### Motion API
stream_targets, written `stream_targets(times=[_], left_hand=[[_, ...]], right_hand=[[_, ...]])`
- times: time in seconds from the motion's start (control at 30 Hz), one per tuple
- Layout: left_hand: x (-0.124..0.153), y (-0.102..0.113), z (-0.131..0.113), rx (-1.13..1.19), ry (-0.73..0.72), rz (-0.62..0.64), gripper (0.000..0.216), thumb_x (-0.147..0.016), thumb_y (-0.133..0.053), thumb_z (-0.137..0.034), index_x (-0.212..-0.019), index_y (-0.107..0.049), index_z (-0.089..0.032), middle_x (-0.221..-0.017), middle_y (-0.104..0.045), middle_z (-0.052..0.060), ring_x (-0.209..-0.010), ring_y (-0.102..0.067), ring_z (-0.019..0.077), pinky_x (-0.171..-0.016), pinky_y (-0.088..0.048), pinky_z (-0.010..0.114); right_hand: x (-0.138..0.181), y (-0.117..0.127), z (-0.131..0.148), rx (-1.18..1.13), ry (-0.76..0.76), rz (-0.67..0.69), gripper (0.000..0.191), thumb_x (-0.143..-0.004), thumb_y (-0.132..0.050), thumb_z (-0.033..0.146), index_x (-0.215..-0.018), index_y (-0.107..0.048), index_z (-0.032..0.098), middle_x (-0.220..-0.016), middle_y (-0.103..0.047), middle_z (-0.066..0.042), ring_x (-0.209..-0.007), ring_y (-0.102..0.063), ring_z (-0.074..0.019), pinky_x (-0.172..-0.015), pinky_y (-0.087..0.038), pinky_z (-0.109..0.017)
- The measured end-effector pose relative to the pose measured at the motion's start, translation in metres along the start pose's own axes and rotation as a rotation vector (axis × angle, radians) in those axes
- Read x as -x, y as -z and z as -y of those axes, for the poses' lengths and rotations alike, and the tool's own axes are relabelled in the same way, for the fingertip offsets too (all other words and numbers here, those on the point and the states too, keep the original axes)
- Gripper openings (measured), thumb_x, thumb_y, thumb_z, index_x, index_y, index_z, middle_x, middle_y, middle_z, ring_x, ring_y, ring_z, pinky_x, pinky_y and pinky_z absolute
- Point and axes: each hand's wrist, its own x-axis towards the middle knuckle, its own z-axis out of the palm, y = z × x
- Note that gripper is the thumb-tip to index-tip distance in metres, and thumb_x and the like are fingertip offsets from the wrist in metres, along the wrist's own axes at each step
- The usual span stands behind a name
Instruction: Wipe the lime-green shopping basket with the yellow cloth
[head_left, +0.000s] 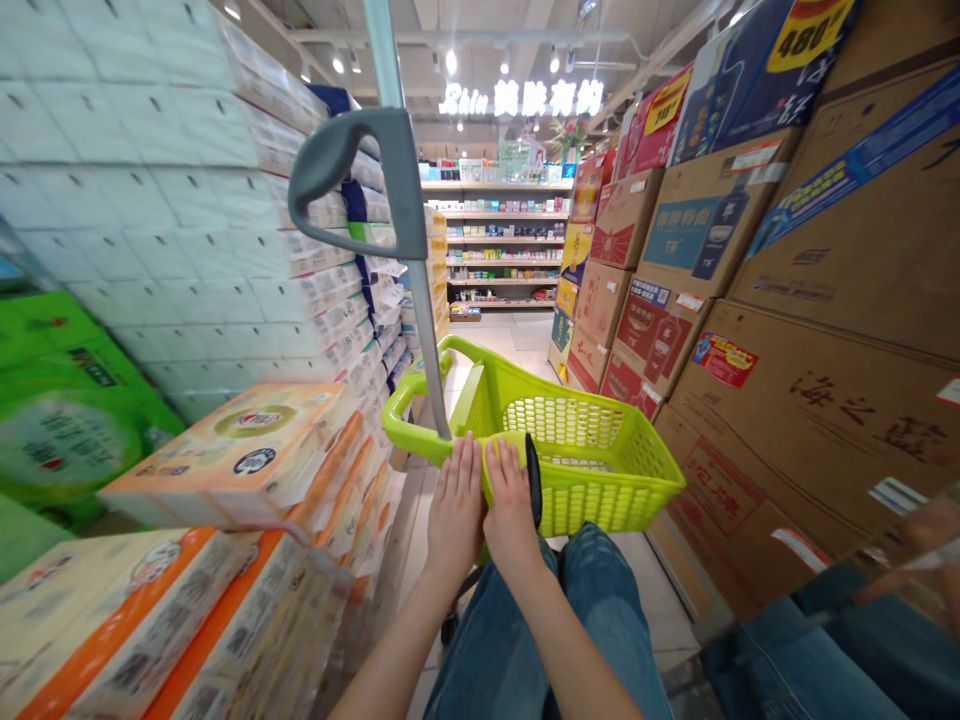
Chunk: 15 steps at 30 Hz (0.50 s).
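A lime-green shopping basket [600,508] with perforated walls stands just in front of my knees. My left hand [454,505] lies on its near rim, fingers stretched out and close together, beside the foot of the grey pull handle [409,190]. That handle rises tall and slightly tilted from the basket's left end. Right next to it, my right hand [513,505] rests flat with extended fingers on a yellow-green part of the near side. A black strip [534,482] runs along that part's right edge; what it is I cannot make out. Neither hand visibly grips anything.
Orange-and-white tissue packs [240,450] are stacked close on the left, below a tall wall of white packs [172,200]. Cardboard cartons [825,400] line the right side. Ahead, the aisle floor [510,340] leads to stocked shelves [506,235]. Part of a person's jeans [810,650] shows at lower right.
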Motion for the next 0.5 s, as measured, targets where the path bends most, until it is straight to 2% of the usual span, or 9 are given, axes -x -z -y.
stream_targets(times=[0.07,0.17,0.3,0.5], left_hand=[[0.000,-0.001,-0.001,-0.013,-0.003,-0.015,0.078,-0.088,-0.037,-0.004,-0.156,0.001,-0.008,-0.160,-0.028,0.017,-0.150,-0.022,0.0264,-0.118,-0.034,0.045],[-0.001,0.000,-0.002,0.014,0.004,0.001,0.079,-0.088,-0.042,-0.008,-0.156,-0.002,-0.007,-0.160,-0.026,0.017,-0.150,-0.022,0.0272,-0.119,-0.032,0.046],[-0.001,0.003,-0.002,0.054,0.016,0.063,0.084,-0.084,-0.050,-0.013,-0.156,-0.007,-0.005,-0.162,-0.021,0.016,-0.151,-0.019,0.0279,-0.121,-0.028,0.045],[0.000,0.003,-0.001,0.055,0.016,0.091,0.085,-0.083,-0.052,-0.016,-0.156,-0.009,-0.004,-0.163,-0.018,0.015,-0.152,-0.016,0.0272,-0.122,-0.025,0.043]], right_hand=[[-0.003,0.001,0.006,-0.017,0.018,0.019,0.088,-0.068,-0.032,-0.008,-0.152,-0.035,0.018,-0.161,-0.029,-0.007,-0.151,-0.018,-0.0231,-0.120,-0.025,-0.050],[0.000,0.009,-0.010,-0.003,0.065,0.024,0.091,-0.066,-0.030,-0.009,-0.153,-0.034,0.018,-0.162,-0.029,-0.007,-0.151,-0.019,-0.0198,-0.121,-0.027,-0.046],[0.016,0.024,-0.060,0.090,0.052,-0.037,0.094,-0.066,-0.029,-0.010,-0.154,-0.030,0.022,-0.160,-0.032,-0.006,-0.150,-0.023,-0.0201,-0.119,-0.030,-0.046],[0.038,0.051,-0.144,0.279,-0.062,-0.134,0.095,-0.068,-0.036,-0.007,-0.157,-0.022,0.024,-0.159,-0.033,-0.009,-0.148,-0.026,-0.0269,-0.118,-0.032,-0.048]])
